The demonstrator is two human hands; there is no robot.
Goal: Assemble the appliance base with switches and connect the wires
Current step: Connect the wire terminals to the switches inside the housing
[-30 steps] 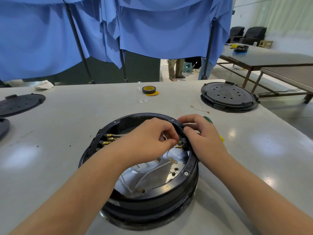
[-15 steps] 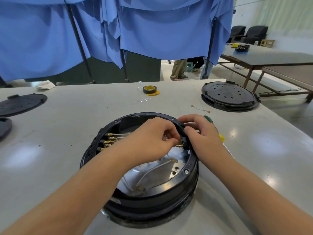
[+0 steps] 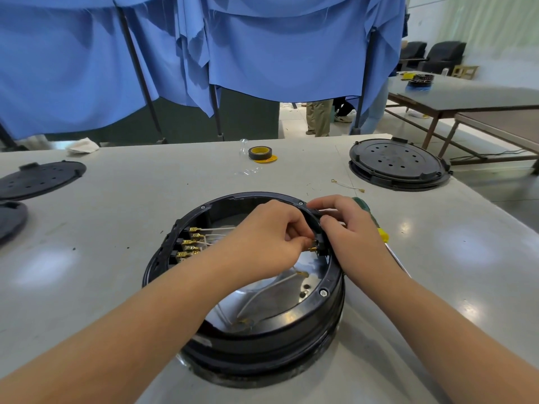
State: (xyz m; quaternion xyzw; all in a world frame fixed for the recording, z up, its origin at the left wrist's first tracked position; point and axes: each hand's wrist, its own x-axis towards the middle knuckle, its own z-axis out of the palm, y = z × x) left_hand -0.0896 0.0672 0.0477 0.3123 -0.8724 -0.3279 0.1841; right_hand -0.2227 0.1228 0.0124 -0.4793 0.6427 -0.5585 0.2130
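the base (image 3: 262,342) sits mid-table (image 3: 116,199), brass terminals (image 3: 189,244) along its left inner wall. the left hand (image 3: 268,243) reaches inside, fingers pinched, likely on a small connector (image 3: 313,248). the right hand (image 3: 347,234) grips the switch (image 3: 321,243) at the right rim.

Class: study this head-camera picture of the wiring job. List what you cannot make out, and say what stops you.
- Whether the left hand pinches a wire terminal at the switch: its curled fingers cover the tips.
- The right hand grip on the base rim: the hand's back hides it.
- The screwdriver: mostly behind the right hand.
- The dark disc at far left: cut off by the frame edge.
- Tape label: too small.
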